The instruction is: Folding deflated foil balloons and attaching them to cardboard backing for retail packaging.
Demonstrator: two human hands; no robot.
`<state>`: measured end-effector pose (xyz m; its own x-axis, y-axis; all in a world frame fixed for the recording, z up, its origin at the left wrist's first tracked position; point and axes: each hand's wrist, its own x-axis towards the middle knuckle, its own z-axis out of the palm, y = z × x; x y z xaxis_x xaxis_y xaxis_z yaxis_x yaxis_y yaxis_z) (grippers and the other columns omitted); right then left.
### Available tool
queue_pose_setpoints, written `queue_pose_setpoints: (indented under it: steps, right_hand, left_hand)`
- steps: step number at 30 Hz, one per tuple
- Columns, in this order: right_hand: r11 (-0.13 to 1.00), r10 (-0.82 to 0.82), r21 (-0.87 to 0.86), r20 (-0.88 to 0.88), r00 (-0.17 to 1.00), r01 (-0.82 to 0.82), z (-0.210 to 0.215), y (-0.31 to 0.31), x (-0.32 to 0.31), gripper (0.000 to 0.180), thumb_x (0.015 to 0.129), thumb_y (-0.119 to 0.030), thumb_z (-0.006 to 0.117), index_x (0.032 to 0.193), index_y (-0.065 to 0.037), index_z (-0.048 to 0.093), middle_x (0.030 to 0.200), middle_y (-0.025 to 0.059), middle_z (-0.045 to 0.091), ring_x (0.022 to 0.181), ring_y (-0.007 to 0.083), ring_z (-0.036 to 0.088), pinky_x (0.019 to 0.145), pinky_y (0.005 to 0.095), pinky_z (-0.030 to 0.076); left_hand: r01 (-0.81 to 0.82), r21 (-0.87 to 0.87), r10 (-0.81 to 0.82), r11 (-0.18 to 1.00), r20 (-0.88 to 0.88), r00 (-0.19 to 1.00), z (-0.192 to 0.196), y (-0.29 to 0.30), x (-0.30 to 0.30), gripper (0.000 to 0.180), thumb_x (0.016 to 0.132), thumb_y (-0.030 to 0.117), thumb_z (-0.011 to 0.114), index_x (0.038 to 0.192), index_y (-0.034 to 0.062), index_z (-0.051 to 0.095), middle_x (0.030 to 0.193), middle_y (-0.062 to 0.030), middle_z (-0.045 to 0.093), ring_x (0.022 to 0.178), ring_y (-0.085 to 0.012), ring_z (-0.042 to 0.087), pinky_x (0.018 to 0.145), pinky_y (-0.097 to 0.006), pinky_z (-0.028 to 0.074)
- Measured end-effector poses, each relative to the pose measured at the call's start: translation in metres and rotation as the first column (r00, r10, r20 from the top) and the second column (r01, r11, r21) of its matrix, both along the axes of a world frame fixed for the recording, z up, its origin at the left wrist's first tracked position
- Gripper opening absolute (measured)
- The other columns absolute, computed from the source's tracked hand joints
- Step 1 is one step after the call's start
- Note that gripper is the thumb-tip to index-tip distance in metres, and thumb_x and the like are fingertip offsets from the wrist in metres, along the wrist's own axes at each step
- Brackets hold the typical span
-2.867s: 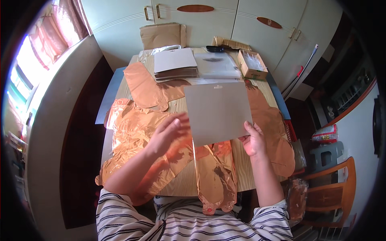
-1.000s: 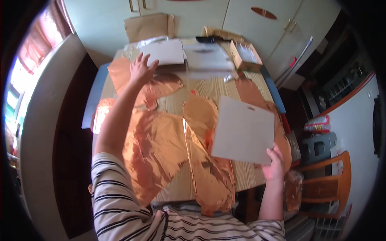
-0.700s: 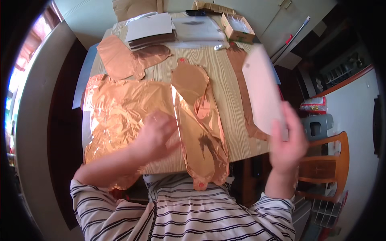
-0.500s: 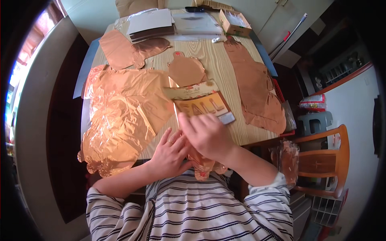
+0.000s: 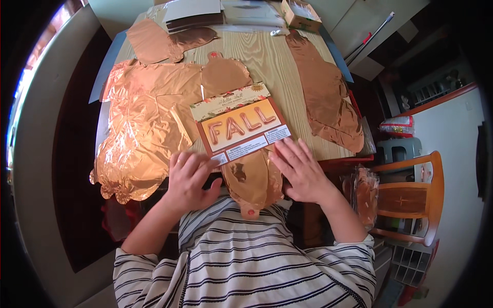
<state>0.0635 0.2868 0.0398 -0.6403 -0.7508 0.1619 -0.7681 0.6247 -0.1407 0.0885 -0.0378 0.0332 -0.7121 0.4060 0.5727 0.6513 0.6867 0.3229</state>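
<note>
A flat package card [image 5: 240,126] with an orange panel and a leafy border lies printed side up on the wooden table [image 5: 275,56]. It rests on top of flat copper foil balloons [image 5: 146,120]. My left hand [image 5: 190,179] lies palm down at the card's near left corner, fingers spread, touching it. My right hand [image 5: 300,172] rests flat just past the card's near right corner, fingers apart. One narrow foil balloon [image 5: 252,182] hangs over the table's near edge between my hands. Neither hand grips anything.
A long crumpled foil balloon [image 5: 326,95] lies along the table's right side. A stack of dark and white sheets [image 5: 195,13] and a small box [image 5: 302,9] sit at the far edge. A wooden chair [image 5: 411,197] stands at the right, with white cabinets behind the table.
My right hand brought the card from the right side, turned it printed side up and laid it on the balloons. Both hands came down beside its near edge.
</note>
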Motion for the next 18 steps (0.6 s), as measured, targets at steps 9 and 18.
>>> queue_pose_setpoints:
  steps: [9,18]
  right_hand:
    - [0.986,0.049,-0.131,-0.372,0.927,-0.104,-0.048,-0.001,-0.003,0.035,0.097,-0.016,0.057,0.129,-0.006,0.064,0.135,0.0132,0.064,0.128,0.0334,0.059,0.112,0.0517,0.043]
    - [0.973,0.066,-0.182,-0.381,0.922,-0.145,-0.045,0.006,-0.002,0.028,0.095,-0.018,0.062,0.12,-0.007,0.069,0.127,0.0124,0.068,0.121,0.0314,0.063,0.102,0.0442,0.052]
  left_hand:
    - [0.208,-0.084,-0.178,0.974,0.275,0.945,-0.01,-0.007,-0.052,0.043,0.08,0.009,0.065,0.122,0.0048,0.062,0.135,-0.0177,0.058,0.136,-0.0395,0.049,0.116,-0.056,0.034]
    - [0.2,-0.124,-0.17,0.972,0.22,0.961,-0.014,0.003,-0.053,0.055,0.072,0.009,0.062,0.127,0.0058,0.06,0.139,-0.0182,0.055,0.138,-0.0397,0.046,0.118,-0.059,0.03]
